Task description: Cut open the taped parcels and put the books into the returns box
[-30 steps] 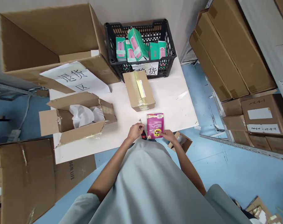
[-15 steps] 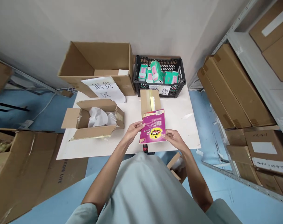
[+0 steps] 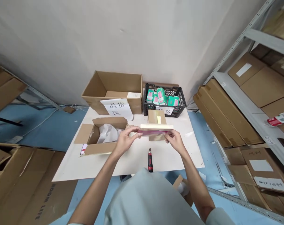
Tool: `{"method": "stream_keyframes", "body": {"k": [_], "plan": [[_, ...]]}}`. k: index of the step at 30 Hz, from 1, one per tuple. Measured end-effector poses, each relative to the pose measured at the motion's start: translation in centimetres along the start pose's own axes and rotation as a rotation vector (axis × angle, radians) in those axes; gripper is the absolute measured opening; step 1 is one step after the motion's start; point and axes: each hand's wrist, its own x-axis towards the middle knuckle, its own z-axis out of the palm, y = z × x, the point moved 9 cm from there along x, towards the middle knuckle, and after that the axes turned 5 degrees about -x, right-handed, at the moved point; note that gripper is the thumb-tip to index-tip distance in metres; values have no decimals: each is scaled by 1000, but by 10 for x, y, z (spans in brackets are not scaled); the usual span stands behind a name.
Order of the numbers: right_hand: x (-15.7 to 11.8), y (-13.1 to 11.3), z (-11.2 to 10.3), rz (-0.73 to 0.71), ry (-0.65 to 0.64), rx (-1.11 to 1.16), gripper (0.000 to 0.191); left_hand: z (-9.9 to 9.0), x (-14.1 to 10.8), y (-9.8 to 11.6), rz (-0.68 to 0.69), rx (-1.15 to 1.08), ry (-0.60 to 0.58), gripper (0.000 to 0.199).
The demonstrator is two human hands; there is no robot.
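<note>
Table [image 3: 127, 164] below, book [image 3: 156, 127] between 2 hands [image 3: 126, 139] [image 3: 176, 141]

Sides are given as the person [image 3: 137, 200] faces the table [image 3: 179, 156]. I note, on its rear left, a carton [image 3: 92, 104] with a sign [image 3: 123, 107] at its front; immediately right of this, a crate [image 3: 179, 110] containing packs [image 3: 161, 96]. Before the crate sits a parcel [image 3: 153, 117]. Before the carton lies a box [image 3: 99, 149] with paper [image 3: 107, 132] inside. A book [image 3: 156, 127] is held above the table between left hand [image 3: 126, 139] and right hand [image 3: 176, 140], on the parcel's near side. A cutter [image 3: 150, 161] lies nearer the person, close to the front edge. Right of the table, across some floor [image 3: 204, 137], stands a rack [image 3: 247, 105] bearing cartons.
</note>
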Motion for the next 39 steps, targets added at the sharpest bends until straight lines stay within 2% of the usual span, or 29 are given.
{"method": "stream_keyframes", "body": {"k": [2,4,7,10,13,18,21,24,26,29,31,33,34,36,39], "plan": [[6,-15,17,-15,-23,77,47,-24,0,13,116,38,60,26],[10,-29,34,-29,-11,144,52,-48,-1,13,134,3,117,27],[16,-37,65,-2,45,169,49,-71,-6,-14,-60,-171,128,44],[21,-36,102,13,104,145,47,-87,-19,-48,-343,-381,153,78],[23,-31,136,29,113,173,47,-104,-30,-63,-481,-506,171,102],[26,-34,175,23,83,157,49,-133,-36,-62,-523,-582,66,82],[29,-47,193,-6,101,46,51,-154,-33,-58,-488,-573,83,81],[30,-69,218,-72,164,-125,46,-168,-27,-53,-395,-507,130,79],[30,-81,246,-95,148,-148,47,-169,-26,-50,-342,-436,146,76],[34,-86,284,-46,139,-156,62,-156,-30,-49,-292,-297,120,66],[38,-82,287,26,269,-210,63,-146,-33,-45,-219,-188,64,53],[43,-78,278,63,397,-220,52,-137,-34,-40,-127,-112,-45,42],[46,-78,273,55,420,-197,50,-135,-32,-39,-101,-99,-95,40],[53,-80,266,10,386,-118,52,-148,-25,-43,-116,-103,-95,41],[51,-85,257,-4,270,75,57,-192,-13,-55,-240,-158,72,60]]}}
